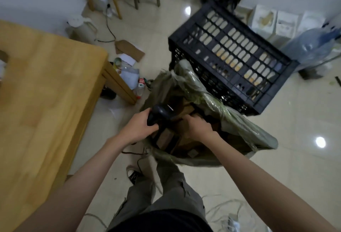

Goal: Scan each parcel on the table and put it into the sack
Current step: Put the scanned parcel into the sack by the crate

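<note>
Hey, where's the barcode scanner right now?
In the head view the scanner is just left of centre, gripped in the left hand over the open sack, beside the right hand.

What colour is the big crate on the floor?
Black crate, seen clearly in the head view.

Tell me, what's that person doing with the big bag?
A person stands over an open sack on the floor. The left hand holds a black scanner above it. The right hand reaches down among brown parcels already inside. A black crate sits behind the sack, and a wooden table stands to the left.
</note>
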